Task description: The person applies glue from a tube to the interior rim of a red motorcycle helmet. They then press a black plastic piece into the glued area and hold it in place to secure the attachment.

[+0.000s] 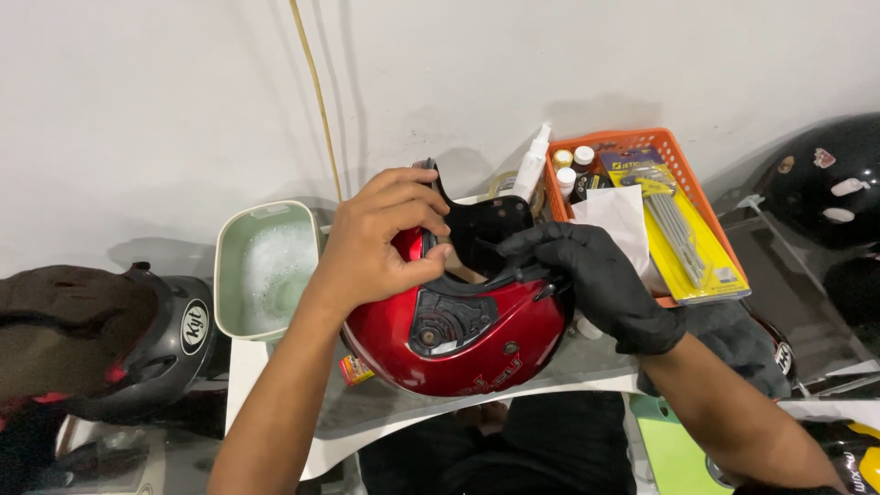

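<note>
A glossy red helmet point(486, 335) lies on its side on a small table, its black side mechanism point(445, 321) facing up. My left hand point(380, 243), bare, grips the helmet's upper rim with the fingers curled over the edge. My right hand point(596, 275), in a black glove, holds the black trim along the helmet's opening at its right side. A black inner part point(481, 225) sticks up between the two hands.
A pale green tub point(261, 266) of soapy water stands left of the helmet. An orange basket point(655, 197) with small bottles, a yellow pack of hex keys and a white spray bottle point(532, 165) sits behind right. Other helmets lie at left point(137, 339) and far right point(825, 179).
</note>
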